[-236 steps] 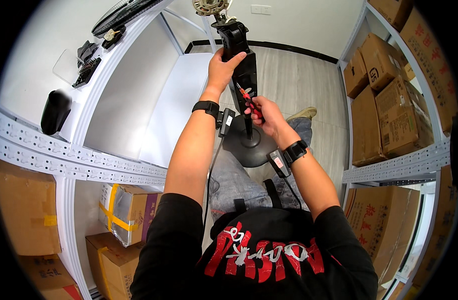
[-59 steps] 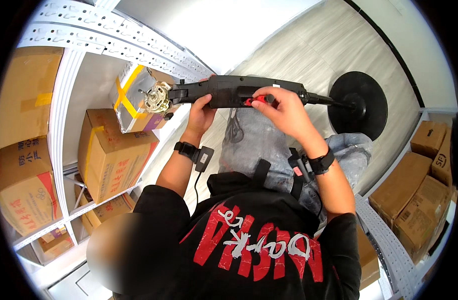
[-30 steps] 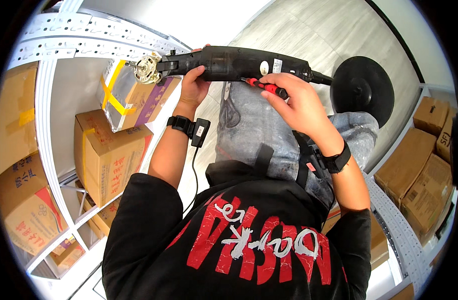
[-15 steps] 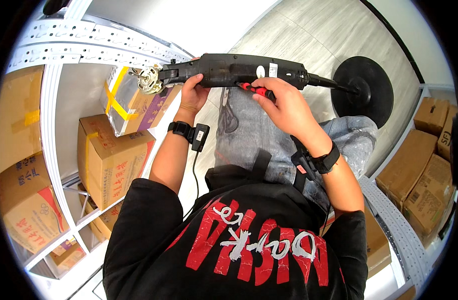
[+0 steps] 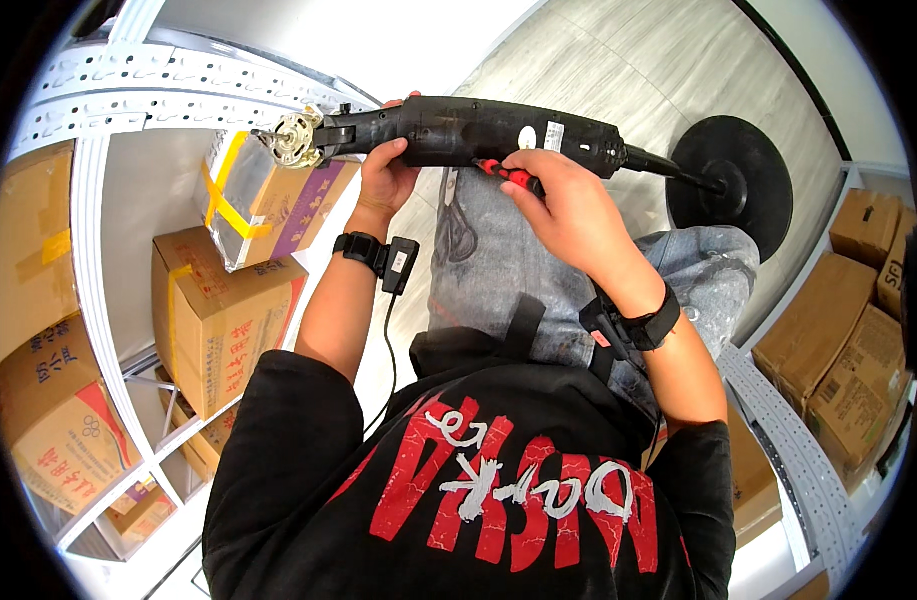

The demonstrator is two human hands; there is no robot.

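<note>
A long black housing (image 5: 448, 130), seemingly of a stand fan, lies crosswise in front of me above my jeans. At its left end sits an exposed metal motor (image 5: 296, 140) with a shaft sticking out. From its right end a black pole (image 5: 650, 161) leads to a round black base (image 5: 758, 205). My left hand (image 5: 386, 180) is closed on the housing's near side, thumb on top, other fingers mostly hidden beneath. In my right hand (image 5: 563, 200) is a red and black screwdriver (image 5: 519, 178). Its tip end meets the housing's near edge; the exact contact spot is too small to make out.
White metal shelving (image 5: 96, 250) with cardboard boxes (image 5: 213, 325) stands to my left. A yellow-taped box (image 5: 268, 205) sits just below the motor. More boxes (image 5: 828, 320) are on a rack at right. A cable (image 5: 391, 350) hangs from my left wrist device.
The housing has shifted slightly, its left end a little higher in the picture. My right hand and the screwdriver have barely moved; both grips stay the same.
</note>
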